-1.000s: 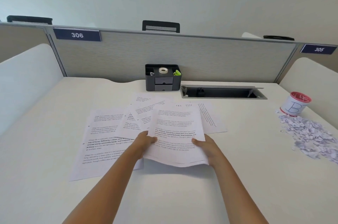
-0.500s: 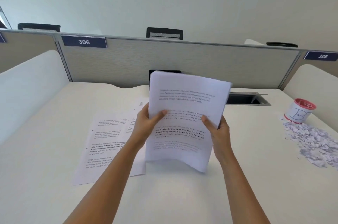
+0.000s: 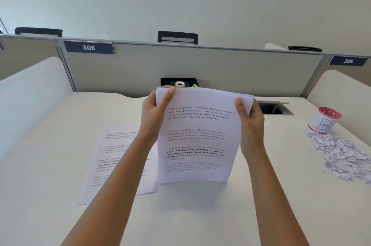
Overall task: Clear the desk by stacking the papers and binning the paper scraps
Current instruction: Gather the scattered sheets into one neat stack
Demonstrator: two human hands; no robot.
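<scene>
While the white desk (image 3: 200, 215) carries it all, the stack of papers (image 3: 198, 137) stands upright mid-desk, bottom edge on the surface. Loose sheets (image 3: 112, 157) lie flat just left of it, and the paper scraps (image 3: 341, 155) are piled by the right edge. The left hand (image 3: 154, 117) and right hand (image 3: 252, 127) each pinch a top corner of the stack, thumbs in front. A cup marked B (image 3: 324, 120) sits behind the scraps.

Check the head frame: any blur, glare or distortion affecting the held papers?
Head view: wide-angle distortion bows the partition top. Head view: stack of papers sharp, upper paragraphs legible, bottom one soft. Head view: even light, no glare, faint shadow on the desk under the stack. Head view: paper scraps near the right edge look smeared.
</scene>
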